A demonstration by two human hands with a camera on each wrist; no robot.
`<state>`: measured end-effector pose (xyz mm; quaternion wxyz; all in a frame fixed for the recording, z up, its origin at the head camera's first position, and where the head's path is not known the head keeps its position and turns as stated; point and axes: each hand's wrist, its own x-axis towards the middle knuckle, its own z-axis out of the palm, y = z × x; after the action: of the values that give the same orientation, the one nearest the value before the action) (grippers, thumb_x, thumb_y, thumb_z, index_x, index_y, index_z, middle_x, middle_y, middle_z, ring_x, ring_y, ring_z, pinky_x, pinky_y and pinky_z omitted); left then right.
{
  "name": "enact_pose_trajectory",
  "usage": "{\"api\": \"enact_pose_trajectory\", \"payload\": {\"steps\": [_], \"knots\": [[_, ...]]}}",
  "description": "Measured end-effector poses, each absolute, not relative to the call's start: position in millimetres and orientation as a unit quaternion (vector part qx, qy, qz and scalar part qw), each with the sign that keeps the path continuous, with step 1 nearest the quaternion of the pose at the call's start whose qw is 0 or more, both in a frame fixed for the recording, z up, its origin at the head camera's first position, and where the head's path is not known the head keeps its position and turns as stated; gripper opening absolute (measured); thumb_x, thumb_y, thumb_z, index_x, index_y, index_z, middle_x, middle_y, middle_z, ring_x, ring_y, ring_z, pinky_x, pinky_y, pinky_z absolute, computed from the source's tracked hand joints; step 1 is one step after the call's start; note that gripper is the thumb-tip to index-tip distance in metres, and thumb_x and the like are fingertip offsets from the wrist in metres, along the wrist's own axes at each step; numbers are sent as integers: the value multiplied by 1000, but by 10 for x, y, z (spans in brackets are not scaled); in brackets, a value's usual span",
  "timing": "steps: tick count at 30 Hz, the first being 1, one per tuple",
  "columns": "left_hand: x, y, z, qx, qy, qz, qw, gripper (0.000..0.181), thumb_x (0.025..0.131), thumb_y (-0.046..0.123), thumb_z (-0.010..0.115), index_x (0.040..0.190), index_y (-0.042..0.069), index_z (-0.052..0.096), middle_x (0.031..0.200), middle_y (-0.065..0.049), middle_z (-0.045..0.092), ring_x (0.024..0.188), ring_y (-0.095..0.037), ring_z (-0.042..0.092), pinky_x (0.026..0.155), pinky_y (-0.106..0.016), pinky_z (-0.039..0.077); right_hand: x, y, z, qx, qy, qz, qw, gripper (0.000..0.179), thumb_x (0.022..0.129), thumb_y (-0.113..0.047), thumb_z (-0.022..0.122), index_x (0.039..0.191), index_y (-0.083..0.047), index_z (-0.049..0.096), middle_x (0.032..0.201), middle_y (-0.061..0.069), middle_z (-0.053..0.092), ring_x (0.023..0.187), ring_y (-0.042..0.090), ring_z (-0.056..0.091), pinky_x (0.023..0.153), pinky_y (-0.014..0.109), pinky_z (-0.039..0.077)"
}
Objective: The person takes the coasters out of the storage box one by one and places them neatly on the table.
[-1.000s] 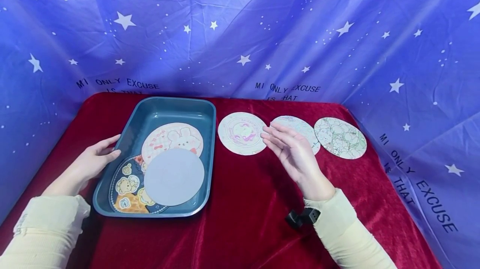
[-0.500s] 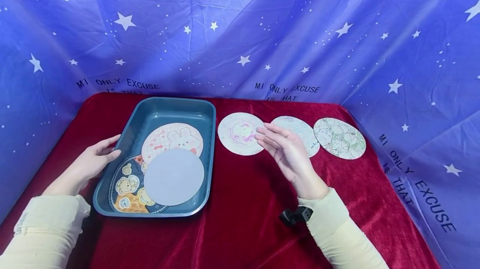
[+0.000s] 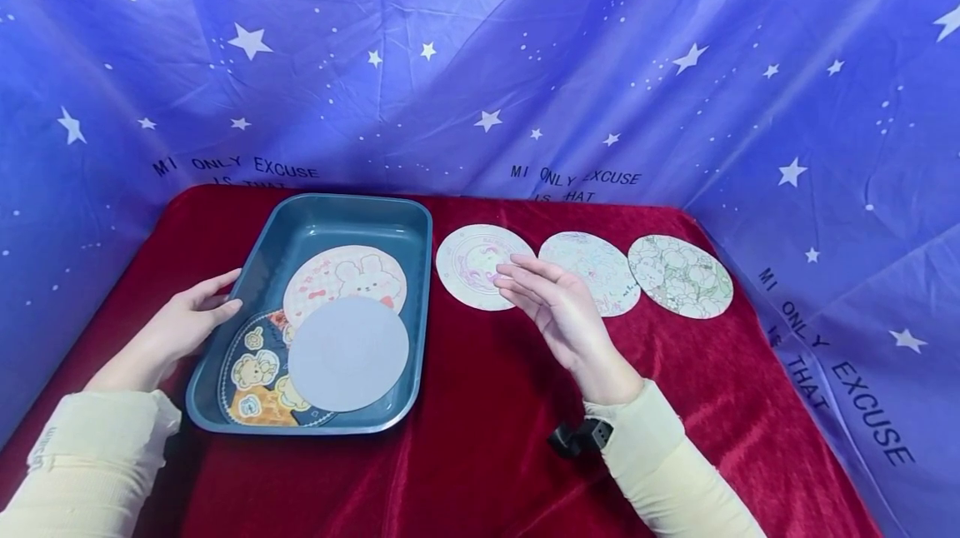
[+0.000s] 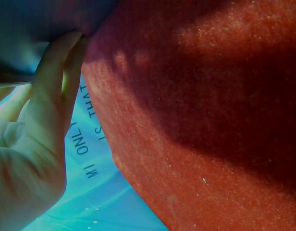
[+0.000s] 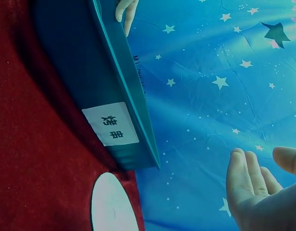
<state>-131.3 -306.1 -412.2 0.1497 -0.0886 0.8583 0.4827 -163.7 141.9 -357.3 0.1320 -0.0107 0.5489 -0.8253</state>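
My left hand (image 3: 180, 323) grips the left rim of a deep blue-green rectangular tray (image 3: 352, 211), the thumb over the edge. Inside the tray lie a pink bunny round mat (image 3: 318, 280), a dark round mat with bears (image 3: 251, 371), and a plain grey disc (image 3: 348, 359) overlapping both. My right hand (image 3: 566, 317) hovers right of the tray with relaxed fingers and nothing in it. Its fingertips overlap a white round mat with a pink print (image 3: 468, 276) in the head view. In the right wrist view, thumb and fingers (image 5: 238, 173) stand apart.
Farther right lie a pale patterned round mat (image 3: 588, 259) and a green floral one (image 3: 681, 278). Red velvet cloth (image 3: 487, 405) covers the table. A starry blue curtain (image 3: 420, 105) closes off the back and sides. The tray's side bears a white label (image 5: 112, 124).
My right hand has drifted left, from beside the pink-printed mat to over its right part, uncovering more of the pale mat behind. The left hand and the tray have stayed put.
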Motion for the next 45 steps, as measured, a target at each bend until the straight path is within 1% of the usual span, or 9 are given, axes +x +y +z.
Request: {"api": "enact_pose_trajectory", "payload": {"steps": [4,14,22,31,37,45], "knots": [[-1314,-3060,-4120,-88,858,484,150,72,106,36,42,159,11,2,149,-41,28,125,-56,48,98,-63,46,-1641,1367,-3595,-13,564,-815,134,37,97,3,52,134,6,49,99,-1,76,93,12,74,90,27,58],[-1316,-3064,-4126,-92,856,486,152,72,106,37,42,159,13,1,150,-41,27,126,-57,46,99,-65,45,-1633,1249,-3624,-30,591,-798,116,33,96,2,56,129,7,55,98,-2,76,90,12,73,89,28,58],[-1314,-3059,-4119,-95,858,482,148,70,106,36,41,159,12,2,150,-41,28,125,-57,47,98,-65,45,-1631,1162,-3631,-41,600,-789,125,43,95,4,56,136,13,47,97,-3,75,91,10,72,89,27,58],[-1318,-3065,-4126,-95,858,483,147,69,106,33,41,159,11,2,149,-41,28,123,-56,50,96,-67,45,-1647,1070,-3634,-52,612,-779,130,45,95,1,58,136,13,48,95,-4,74,88,10,72,91,27,58],[-1322,-3071,-4119,-96,857,483,150,71,106,37,42,159,13,2,150,-41,27,125,-57,47,97,-68,44,-1689,1026,-3645,-57,628,-765,133,42,95,-3,60,134,10,52,99,-2,73,88,10,72,93,28,57],[-1331,-3069,-4101,-108,857,476,164,73,105,41,41,159,16,-1,153,-40,22,130,-59,40,101,-71,39,-1745,956,-3661,-63,640,-754,135,41,95,-4,61,133,10,54,96,-3,73,88,11,72,94,29,56]]}}
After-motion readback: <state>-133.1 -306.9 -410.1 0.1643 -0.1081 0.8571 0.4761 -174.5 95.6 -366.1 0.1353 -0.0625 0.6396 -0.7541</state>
